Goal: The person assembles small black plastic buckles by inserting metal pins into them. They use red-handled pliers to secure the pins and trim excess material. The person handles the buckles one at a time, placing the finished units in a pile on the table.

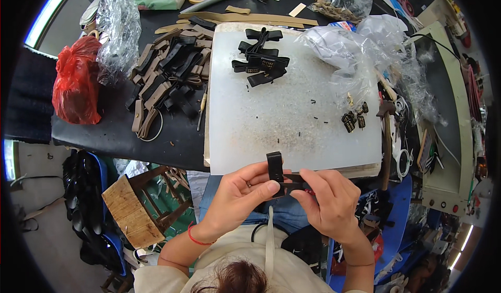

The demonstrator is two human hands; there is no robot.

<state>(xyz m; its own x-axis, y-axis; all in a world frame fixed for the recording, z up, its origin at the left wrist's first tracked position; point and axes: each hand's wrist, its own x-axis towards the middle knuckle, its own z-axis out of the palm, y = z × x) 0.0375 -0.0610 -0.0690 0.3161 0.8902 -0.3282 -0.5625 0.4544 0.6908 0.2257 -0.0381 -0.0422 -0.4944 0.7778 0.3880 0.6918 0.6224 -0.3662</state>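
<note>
A black looped strap (274,163) is held up over the near edge of the white board (261,136). My left hand (241,193) pinches its lower part between thumb and fingers, with the upper loop standing upright. From the other side my right hand (329,201) closes its thumb and fingers on the strap's dark end, partly hidden by the fingers. Several black strap bows (263,61) lie heaped at the board's far side. Black and gold tags (355,120) sit at its right. Small black scraps are scattered across the board.
Brown and black straps (169,66) are piled left of the board, with an awl (202,108) beside it. A red plastic bag (78,81) stands farther left. Clear plastic bags (339,48) cover the far right corner; a hammer (386,136) lies along the right edge. A wooden stool (133,212) stands lower left.
</note>
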